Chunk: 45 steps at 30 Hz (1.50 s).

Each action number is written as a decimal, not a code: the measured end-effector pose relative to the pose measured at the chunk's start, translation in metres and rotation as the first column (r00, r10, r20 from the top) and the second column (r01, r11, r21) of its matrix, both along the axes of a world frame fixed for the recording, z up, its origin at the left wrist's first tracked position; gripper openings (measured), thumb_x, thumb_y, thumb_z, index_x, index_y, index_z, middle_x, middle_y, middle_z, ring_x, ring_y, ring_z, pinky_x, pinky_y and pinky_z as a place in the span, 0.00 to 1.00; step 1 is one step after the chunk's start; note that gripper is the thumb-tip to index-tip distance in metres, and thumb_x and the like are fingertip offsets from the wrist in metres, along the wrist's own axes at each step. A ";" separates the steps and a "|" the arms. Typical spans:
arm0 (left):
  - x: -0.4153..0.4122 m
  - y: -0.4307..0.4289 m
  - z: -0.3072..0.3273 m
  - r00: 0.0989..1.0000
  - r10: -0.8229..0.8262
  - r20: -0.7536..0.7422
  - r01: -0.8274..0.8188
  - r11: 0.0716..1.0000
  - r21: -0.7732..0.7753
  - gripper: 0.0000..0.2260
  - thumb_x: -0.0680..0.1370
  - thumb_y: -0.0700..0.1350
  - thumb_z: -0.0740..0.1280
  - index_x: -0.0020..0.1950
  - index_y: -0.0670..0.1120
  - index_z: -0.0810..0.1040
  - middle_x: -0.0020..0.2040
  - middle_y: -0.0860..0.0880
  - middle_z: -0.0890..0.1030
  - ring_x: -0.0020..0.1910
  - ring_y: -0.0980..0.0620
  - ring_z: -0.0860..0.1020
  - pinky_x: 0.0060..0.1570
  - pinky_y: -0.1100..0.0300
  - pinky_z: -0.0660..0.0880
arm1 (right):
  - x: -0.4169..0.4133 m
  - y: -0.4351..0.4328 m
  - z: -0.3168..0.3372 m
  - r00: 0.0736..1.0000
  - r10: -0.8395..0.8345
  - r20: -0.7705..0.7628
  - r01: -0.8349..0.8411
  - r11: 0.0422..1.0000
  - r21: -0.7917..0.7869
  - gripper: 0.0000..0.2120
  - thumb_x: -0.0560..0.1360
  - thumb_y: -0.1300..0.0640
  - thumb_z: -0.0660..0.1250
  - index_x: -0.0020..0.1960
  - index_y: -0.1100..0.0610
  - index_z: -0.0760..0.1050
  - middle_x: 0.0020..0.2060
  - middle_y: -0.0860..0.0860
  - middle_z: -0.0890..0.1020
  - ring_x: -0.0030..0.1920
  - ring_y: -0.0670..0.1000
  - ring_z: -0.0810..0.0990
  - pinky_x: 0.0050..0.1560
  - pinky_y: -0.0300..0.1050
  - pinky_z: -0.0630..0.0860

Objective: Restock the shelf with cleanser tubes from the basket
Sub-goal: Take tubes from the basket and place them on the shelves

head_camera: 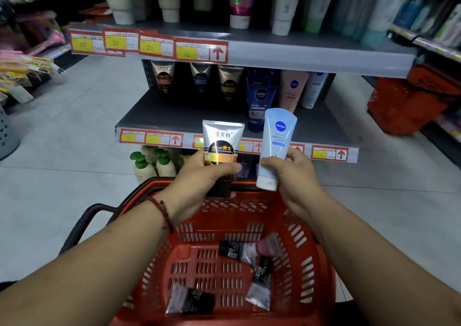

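Note:
My left hand (202, 176) grips a silver and black cleanser tube (222, 141) with an orange band, cap down, above the far rim of the red basket (309, 258). My right hand (294, 173) holds a pale blue Nivea tube (277, 141) with a white cap, also cap down. Both tubes are held upright in front of the grey middle shelf (174, 116). Several tubes lie on the basket floor: a silver one with a black cap (237, 249), another (260, 283) at the right, and one (189, 302) near the front.
On the middle shelf stand dark-capped tubes (200, 79) at the left and Nivea tubes (262, 96) at the right. The upper shelf (299, 54) holds larger tubes. Green-capped pump bottles (149, 163) sit below. Another red basket (409, 103) stands at the right.

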<state>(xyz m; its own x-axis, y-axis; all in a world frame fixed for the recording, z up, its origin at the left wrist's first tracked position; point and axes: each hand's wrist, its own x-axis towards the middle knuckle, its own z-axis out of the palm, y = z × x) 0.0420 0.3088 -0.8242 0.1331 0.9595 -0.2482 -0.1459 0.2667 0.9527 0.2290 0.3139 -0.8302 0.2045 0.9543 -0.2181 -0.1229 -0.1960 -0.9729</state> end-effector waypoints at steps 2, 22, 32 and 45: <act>0.022 0.002 0.001 0.999 0.005 -0.044 -0.003 0.999 0.037 0.17 0.72 0.38 0.78 0.57 0.42 0.78 0.47 0.41 0.84 0.46 0.44 0.83 0.41 0.45 0.83 | 0.013 0.001 0.003 0.997 -0.065 0.040 0.065 0.998 0.018 0.15 0.71 0.67 0.73 0.57 0.61 0.76 0.48 0.57 0.87 0.47 0.56 0.86 0.49 0.56 0.85; 0.187 0.111 -0.011 0.987 0.113 -0.113 -0.085 0.971 0.223 0.20 0.71 0.46 0.79 0.60 0.48 0.78 0.49 0.48 0.86 0.47 0.52 0.85 0.48 0.54 0.82 | 0.161 0.159 -0.004 0.938 -0.320 0.135 0.295 0.938 0.180 0.30 0.60 0.60 0.71 0.61 0.65 0.73 0.42 0.57 0.81 0.36 0.54 0.80 0.24 0.38 0.72; 0.177 0.164 -0.030 0.977 0.052 -0.206 0.027 0.932 0.361 0.22 0.71 0.47 0.79 0.61 0.55 0.76 0.50 0.56 0.85 0.47 0.62 0.83 0.42 0.71 0.78 | 0.181 0.264 -0.020 0.893 -0.393 0.219 0.285 0.870 0.402 0.10 0.66 0.71 0.69 0.47 0.66 0.81 0.43 0.62 0.85 0.38 0.51 0.83 0.34 0.40 0.78; 0.162 0.156 -0.050 0.986 0.065 -0.155 0.001 0.920 0.392 0.23 0.73 0.47 0.77 0.66 0.55 0.74 0.54 0.57 0.85 0.52 0.62 0.83 0.48 0.67 0.80 | 0.161 0.280 -0.039 0.914 -0.303 0.270 0.166 0.886 0.433 0.13 0.67 0.68 0.69 0.51 0.64 0.77 0.47 0.64 0.83 0.48 0.64 0.84 0.48 0.62 0.82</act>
